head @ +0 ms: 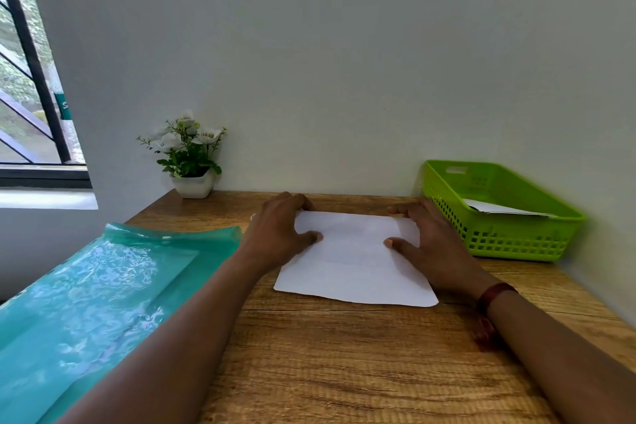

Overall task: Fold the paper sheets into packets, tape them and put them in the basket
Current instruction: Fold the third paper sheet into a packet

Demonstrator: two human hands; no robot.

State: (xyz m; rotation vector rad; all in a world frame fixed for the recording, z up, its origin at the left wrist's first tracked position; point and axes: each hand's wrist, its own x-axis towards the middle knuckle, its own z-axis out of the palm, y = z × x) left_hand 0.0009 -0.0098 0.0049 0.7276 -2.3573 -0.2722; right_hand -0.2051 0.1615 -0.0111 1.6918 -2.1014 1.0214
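Pressing down on a white paper sheet (pixel 354 258), two bare hands work at a wooden table (pixel 344 354) with a warm, streaky grain. This smooth, matte sheet lies flat at the middle of the table and serves as the landmark; its near edge is slightly uneven and faint crease lines cross it. At the sheet's left side, the left hand (pixel 278 237) rests with fingers curled over the far left corner and the thumb laid flat on the paper, gripping nothing. At the sheet's right side, the right hand (pixel 426 244) mirrors it, fingers spread on the far right corner and thumb pointing inward on the paper, also gripping nothing. A dark red band (pixel 495 294) circles the right wrist. To the right of the sheet, against the wall, sits a lime green plastic basket (pixel 516 244), rectangular with lattice-holed sides; a white folded paper packet (pixel 499 208) lies inside it. To the left of the sheet, a glossy, translucent teal plastic folder (pixel 86 293) lies with a curled far edge. Beyond the sheet's far left, a small white pot of white flowers (pixel 191 155) stands by the pale wall
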